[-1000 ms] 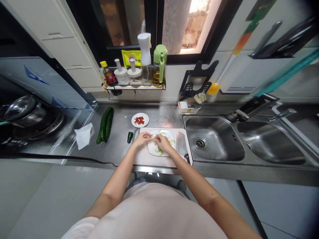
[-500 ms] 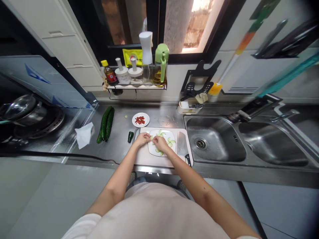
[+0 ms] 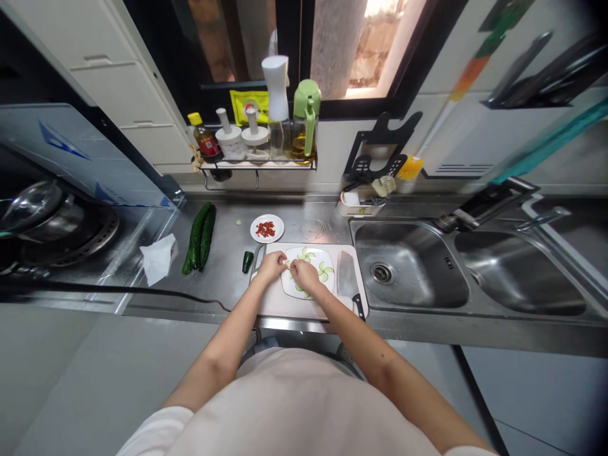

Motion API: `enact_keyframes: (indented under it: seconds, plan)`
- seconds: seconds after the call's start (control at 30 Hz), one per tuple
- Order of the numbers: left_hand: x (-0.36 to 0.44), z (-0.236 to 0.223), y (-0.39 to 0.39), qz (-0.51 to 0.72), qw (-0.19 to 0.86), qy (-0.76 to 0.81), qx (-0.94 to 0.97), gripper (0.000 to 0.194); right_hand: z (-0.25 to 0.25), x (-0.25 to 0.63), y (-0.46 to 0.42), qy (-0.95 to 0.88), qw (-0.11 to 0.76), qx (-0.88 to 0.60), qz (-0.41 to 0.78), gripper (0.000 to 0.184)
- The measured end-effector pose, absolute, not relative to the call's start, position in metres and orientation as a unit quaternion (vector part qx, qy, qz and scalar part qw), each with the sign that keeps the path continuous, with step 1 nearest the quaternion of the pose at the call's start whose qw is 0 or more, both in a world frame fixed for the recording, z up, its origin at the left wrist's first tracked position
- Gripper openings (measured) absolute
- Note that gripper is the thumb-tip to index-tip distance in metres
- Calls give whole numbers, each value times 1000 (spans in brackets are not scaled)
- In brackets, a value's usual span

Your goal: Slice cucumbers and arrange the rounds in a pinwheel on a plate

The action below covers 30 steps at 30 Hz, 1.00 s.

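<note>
A white square plate (image 3: 313, 266) rests on the pale cutting board (image 3: 285, 310). On it, thin green-edged cucumber slices (image 3: 325, 271) are laid out in curved, flower-like groups. Over the plate's left side, my left hand (image 3: 272, 267) and my right hand (image 3: 305, 277) meet, fingertips pinched together. Between them shows a small pale-green cucumber slice (image 3: 287, 263), held by both hands; it is partly hidden by the fingers. Right of the plate, a cleaver (image 3: 346, 273) lies on the board with its black handle toward me.
A small plate with red chopped pieces (image 3: 265, 229) sits behind the board. Left are a cucumber stub (image 3: 247, 261), whole cucumbers (image 3: 199, 237) and a white tissue (image 3: 158, 258). A double sink (image 3: 408, 266) is to the right. Bottles stand on a wall rack (image 3: 261, 165).
Both hands stay pinched over the left part of the plate, with only slight finger movement. The view has shifted slightly; the objects on the counter keep their places.
</note>
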State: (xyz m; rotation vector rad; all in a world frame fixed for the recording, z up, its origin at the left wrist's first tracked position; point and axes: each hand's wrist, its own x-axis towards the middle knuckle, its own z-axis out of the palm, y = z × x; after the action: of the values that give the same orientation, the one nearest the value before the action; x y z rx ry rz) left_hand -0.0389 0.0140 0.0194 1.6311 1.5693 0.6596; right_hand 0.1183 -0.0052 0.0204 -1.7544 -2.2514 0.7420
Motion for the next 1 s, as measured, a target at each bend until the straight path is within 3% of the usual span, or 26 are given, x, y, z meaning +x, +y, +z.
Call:
enact_keyframes:
  seconds: [0.3, 0.63, 1.0]
  plan:
    - [-36, 28, 5, 174, 263, 617, 721, 18, 23, 130, -20, -837, 64, -521, 156, 20]
    - [-40, 26, 1, 127, 243, 609, 745, 23, 35, 134, -22, -841, -37, -522, 136, 29]
    - [-37, 25, 3, 116, 231, 602, 756, 25, 32, 132, -22, -836, -26, -530, 142, 29]
